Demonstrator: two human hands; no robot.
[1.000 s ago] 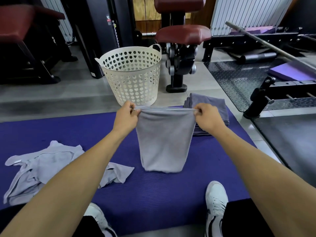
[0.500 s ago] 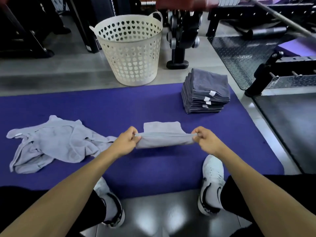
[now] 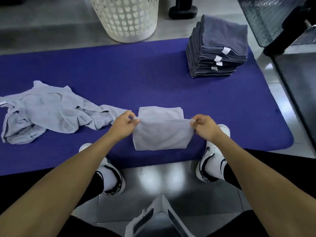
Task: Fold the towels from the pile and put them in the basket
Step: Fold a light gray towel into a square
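A light grey towel [image 3: 161, 134] lies half folded on the blue mat [image 3: 153, 77], its near half doubled over the far half. My left hand [image 3: 125, 124] pinches its left corner and my right hand [image 3: 204, 125] pinches its right corner, holding the top edge taut just above the mat. A loose pile of light grey towels [image 3: 49, 112] lies crumpled to the left, its tip almost touching my left hand. The white perforated basket [image 3: 126, 19] stands on the floor beyond the mat's far edge; its rim is out of view.
A neat stack of several folded dark grey towels [image 3: 220, 47] sits on the mat's far right corner. My white shoes [image 3: 212, 159] rest at the mat's near edge. Black gym equipment [image 3: 301, 31] and a rubber floor border the right side.
The towel, held hanging in the air a second ago, has been lowered onto the mat and folded toward me. Both hands kept their grip on its corners. The view tilted down.
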